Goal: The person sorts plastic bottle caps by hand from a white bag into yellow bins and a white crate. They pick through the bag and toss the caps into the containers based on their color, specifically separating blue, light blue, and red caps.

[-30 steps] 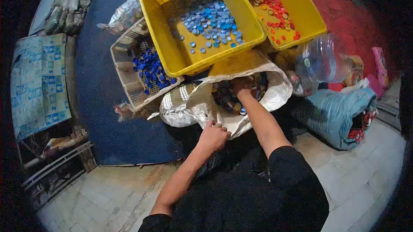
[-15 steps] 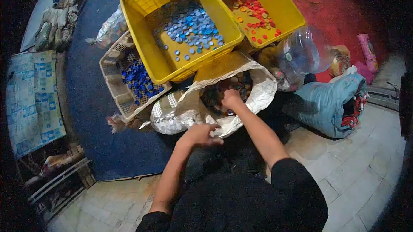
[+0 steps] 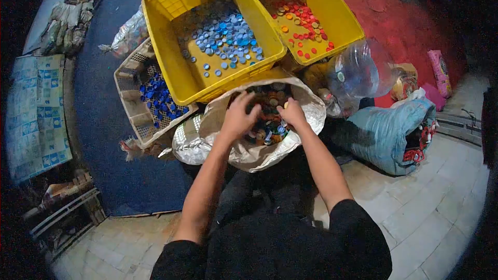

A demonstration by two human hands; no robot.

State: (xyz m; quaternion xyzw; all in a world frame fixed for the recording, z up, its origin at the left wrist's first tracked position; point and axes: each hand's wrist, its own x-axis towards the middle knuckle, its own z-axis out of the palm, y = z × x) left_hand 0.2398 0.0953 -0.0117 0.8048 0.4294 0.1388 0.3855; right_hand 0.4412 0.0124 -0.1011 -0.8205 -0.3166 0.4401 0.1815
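A white sack [image 3: 311, 107] lies open in front of me, with many mixed bottle caps [image 3: 271, 104] inside. My left hand [image 3: 241, 115] is over the sack's left part, fingers spread above the caps. At the right side of the opening, my right hand [image 3: 293, 112] has its fingers pinched around a small yellow cap [image 3: 286, 105]. Behind the sack, one yellow bin [image 3: 207, 92] holds light blue caps [image 3: 231, 38]; the yellow bin beside it [image 3: 340, 25] holds red and some orange caps [image 3: 311, 25].
A beige crate [image 3: 127, 90] with dark blue caps stands at the left. Large clear bottles [image 3: 363, 70] and a blue-green sack [image 3: 386, 134] lie at the right. A stuffed clear bag [image 3: 129, 33] is behind the crate. Red cloth [image 3: 389, 25] covers the floor at the back right.
My left hand has moved from the sack's front rim up over the caps. My right hand has risen out of the caps and now shows a yellow cap. The view has shifted slightly.
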